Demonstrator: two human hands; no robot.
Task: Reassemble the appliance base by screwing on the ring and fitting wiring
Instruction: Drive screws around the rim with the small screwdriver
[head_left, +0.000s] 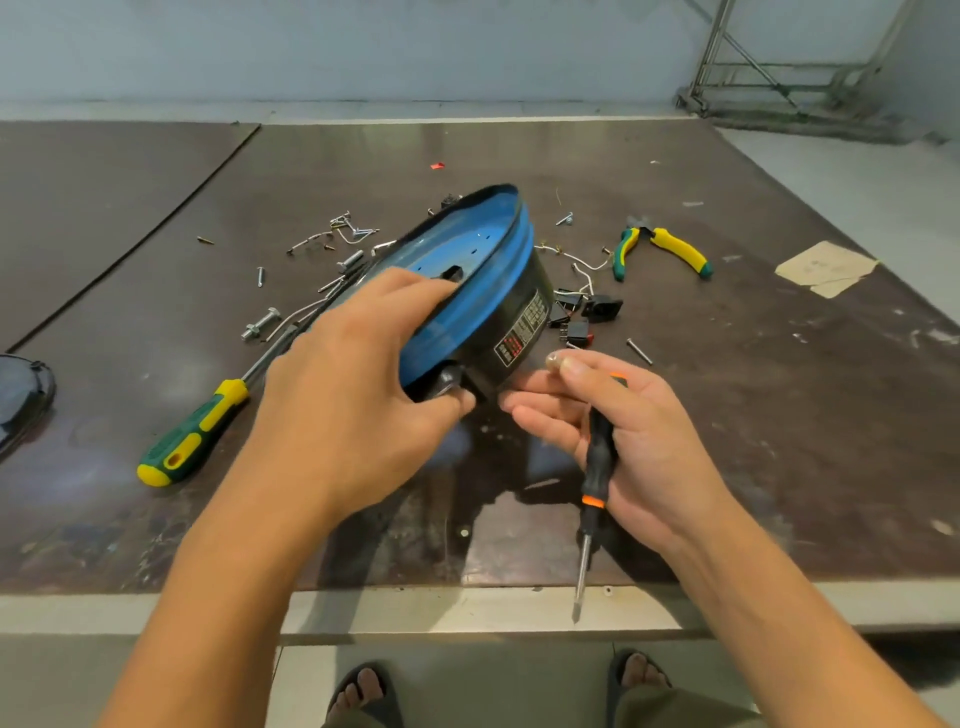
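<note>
From the head view we see our left hand (358, 358) reaching in from six o'clock, palm down, fingers spread over the rim of the appliance base (483, 291) and thumb curled beneath its near edge by a small black knob, so the hand is closed on the base and holds it tipped, blue inside facing ten o'clock and black wall with its label facing four o'clock. Our right hand (623, 441) lies palm up just at five o'clock of the base, fingers loosely curled around a black and orange screwdriver (595, 467) whose blade points back toward six o'clock past the table's near edge; thumb and forefinger are pinched together at the top, and we cannot tell what, if anything, sits between them. The fingertips (519, 402) of that hand touch or nearly touch the base's lower wall. The dark table (779, 415) has bare room at three o'clock and toward its near edge, while the far side of the base is crowded: loose screws and bolts (260, 325) at nine to eleven o'clock, a green and yellow screwdriver (192, 436) at eight o'clock, white wiring (587, 270) and black switches (597, 306) close at two o'clock, and pliers (660, 249) farther out that way
</note>
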